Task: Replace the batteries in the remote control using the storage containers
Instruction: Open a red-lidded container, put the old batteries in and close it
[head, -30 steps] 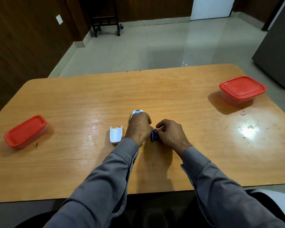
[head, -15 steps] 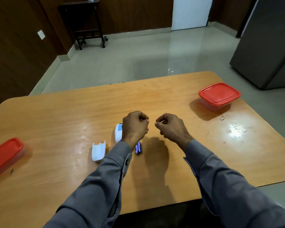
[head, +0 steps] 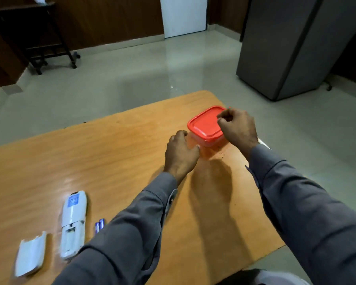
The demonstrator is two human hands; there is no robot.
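A clear storage container with a red lid (head: 203, 124) stands near the table's far right corner. My left hand (head: 181, 153) cups its near left corner, thumb and fingers against the clear wall. Over the lid's right side hovers my right hand (head: 236, 128), fingers curled and nothing visible in them. The white remote (head: 73, 221) lies face down at the lower left with its battery bay uncovered. Its white cover (head: 30, 254) lies to the left of it. Two blue batteries (head: 99, 225) rest just right of the remote, partly hidden by my left sleeve.
The wooden table (head: 111, 157) ends close behind and to the right of the container. Beyond it are a tiled floor, a grey cabinet (head: 296, 48) at the right and a dark wheeled stand (head: 39, 38) at the back left.
Both hands have left the remote and batteries and moved right to the red-lidded container. The view has swung right, so the left container is out of sight.
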